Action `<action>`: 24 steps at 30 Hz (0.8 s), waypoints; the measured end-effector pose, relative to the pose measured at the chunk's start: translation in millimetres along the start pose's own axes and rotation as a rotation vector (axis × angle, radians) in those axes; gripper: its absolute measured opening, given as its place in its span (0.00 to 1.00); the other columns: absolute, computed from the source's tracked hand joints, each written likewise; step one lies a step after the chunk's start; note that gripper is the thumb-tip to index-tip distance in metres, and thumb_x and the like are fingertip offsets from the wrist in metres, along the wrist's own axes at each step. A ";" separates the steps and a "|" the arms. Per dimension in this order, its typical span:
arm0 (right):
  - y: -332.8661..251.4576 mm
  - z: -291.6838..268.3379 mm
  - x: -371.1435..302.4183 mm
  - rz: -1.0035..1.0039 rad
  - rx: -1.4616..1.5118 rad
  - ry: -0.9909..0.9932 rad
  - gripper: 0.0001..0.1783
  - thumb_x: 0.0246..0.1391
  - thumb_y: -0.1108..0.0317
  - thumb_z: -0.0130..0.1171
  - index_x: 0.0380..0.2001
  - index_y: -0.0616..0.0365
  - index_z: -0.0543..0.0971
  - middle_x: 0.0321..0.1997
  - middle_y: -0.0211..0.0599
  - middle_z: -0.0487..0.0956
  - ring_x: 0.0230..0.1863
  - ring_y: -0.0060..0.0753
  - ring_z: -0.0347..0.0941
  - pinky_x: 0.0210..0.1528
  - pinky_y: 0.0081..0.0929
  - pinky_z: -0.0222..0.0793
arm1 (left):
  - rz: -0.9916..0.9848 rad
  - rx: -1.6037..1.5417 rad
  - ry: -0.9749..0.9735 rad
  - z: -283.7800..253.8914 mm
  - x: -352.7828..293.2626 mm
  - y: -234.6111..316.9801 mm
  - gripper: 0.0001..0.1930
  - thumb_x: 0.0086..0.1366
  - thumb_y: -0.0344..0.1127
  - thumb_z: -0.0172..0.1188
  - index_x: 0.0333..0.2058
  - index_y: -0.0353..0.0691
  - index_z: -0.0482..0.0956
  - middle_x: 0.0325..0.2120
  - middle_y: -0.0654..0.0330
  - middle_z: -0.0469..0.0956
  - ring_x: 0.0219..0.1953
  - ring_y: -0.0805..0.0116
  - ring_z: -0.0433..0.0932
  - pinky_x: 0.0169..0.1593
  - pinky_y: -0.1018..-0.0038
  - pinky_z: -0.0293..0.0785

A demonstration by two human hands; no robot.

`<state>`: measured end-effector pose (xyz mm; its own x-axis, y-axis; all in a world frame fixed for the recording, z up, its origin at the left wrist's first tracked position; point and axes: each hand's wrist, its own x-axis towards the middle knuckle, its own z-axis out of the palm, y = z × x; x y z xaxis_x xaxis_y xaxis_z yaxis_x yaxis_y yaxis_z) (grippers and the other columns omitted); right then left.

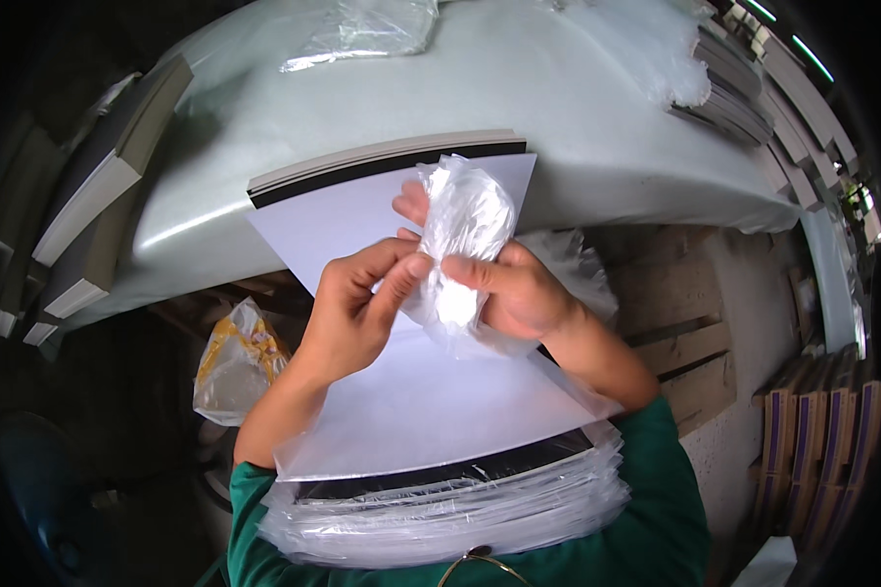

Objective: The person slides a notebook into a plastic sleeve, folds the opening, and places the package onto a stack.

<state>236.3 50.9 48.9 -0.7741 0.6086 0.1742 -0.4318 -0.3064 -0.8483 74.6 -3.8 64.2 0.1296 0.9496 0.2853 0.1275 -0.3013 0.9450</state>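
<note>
Gripping one bunch of clear plastic film [470, 210] together, the left hand [357, 303] and the right hand [524, 293] meet above a pale, flat surface [431, 401]. The left hand pinches the film's left side between thumb and fingers; the right hand is closed round its lower right part, thumb pressed flat on the near face. Fingertips also show at the film's upper left; their hand cannot be told with certainty. The film is crumpled, glossy and clear of the table.

Beyond the hands, a stack of boards [392, 161] with a black band along it lies on the table [656, 147], which bears pale sheeting. Nearest the body, a stack of clear plastic sleeves [450, 514] rests against the green shirt [656, 484]. Below the table, to the left, sits a whitish plastic bag [227, 377] with yellow markings; to the right is a wooden pallet [671, 298]
</note>
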 end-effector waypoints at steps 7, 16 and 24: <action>6.1 4.5 2.6 -0.181 -0.162 0.361 0.12 0.52 0.67 0.54 0.39 0.61 0.73 0.35 0.28 0.74 0.37 0.17 0.68 0.40 0.18 0.63 | 0.155 0.057 0.220 3.8 0.1 -24.3 0.10 0.62 0.34 0.51 0.26 0.31 0.71 0.20 0.68 0.70 0.23 0.83 0.63 0.27 0.86 0.61; 8.9 5.3 5.5 -0.064 0.037 0.267 0.12 0.47 0.72 0.58 0.37 0.60 0.72 0.34 0.27 0.73 0.35 0.18 0.68 0.38 0.18 0.64 | 0.014 -0.009 0.325 -2.5 -6.9 -24.7 0.09 0.59 0.33 0.55 0.27 0.31 0.75 0.20 0.66 0.74 0.24 0.82 0.67 0.30 0.85 0.64; 20.1 5.2 8.3 -0.162 0.043 0.322 0.09 0.48 0.68 0.59 0.32 0.57 0.71 0.29 0.24 0.71 0.33 0.16 0.66 0.34 0.18 0.63 | 0.083 -0.012 0.270 2.5 -7.0 -19.1 0.07 0.55 0.31 0.59 0.25 0.32 0.76 0.23 0.64 0.76 0.27 0.79 0.70 0.34 0.83 0.66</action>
<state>218.8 46.0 35.9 -0.5115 0.8490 0.1324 -0.5615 -0.2136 -0.7994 73.8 -4.9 43.8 -0.1278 0.9107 0.3928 0.1158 -0.3796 0.9179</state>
